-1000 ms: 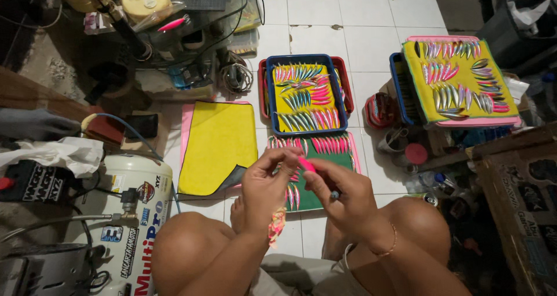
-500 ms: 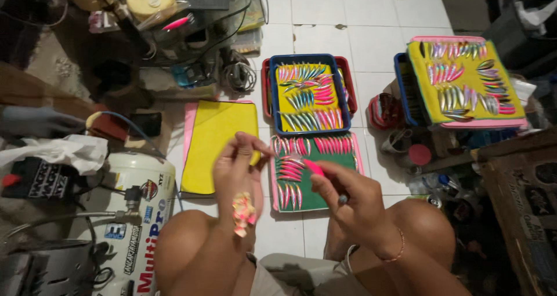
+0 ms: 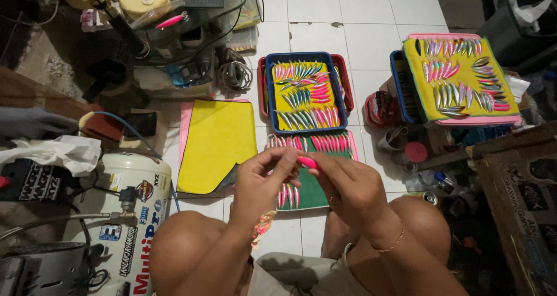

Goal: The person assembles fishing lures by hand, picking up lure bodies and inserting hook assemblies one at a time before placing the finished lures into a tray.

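Observation:
My left hand (image 3: 264, 183) and my right hand (image 3: 345, 186) meet in front of me, above my knees, and pinch the same small pink fishing lure (image 3: 308, 162) between their fingertips. Just beneath them lies a green mat (image 3: 310, 194) on a pink-edged tray, with rows of pink and silver lures (image 3: 325, 143). Beyond it stands a blue tray (image 3: 306, 93) lined with yellow cloth and filled with several more lures. A pink and yellow thing (image 3: 262, 226) shows under my left wrist; what it is I cannot tell.
An empty yellow cloth on a pink tray (image 3: 216, 145) lies to the left. A white air compressor tank (image 3: 125, 215) stands at lower left with hoses. Another yellow tray of lures (image 3: 461, 78) rests on crates at right. Cables, tools, cans and boxes crowd the tiled floor.
My left hand has risen from low near my knee and joined my right hand at the pink lure. The right hand has shifted slightly up and left.

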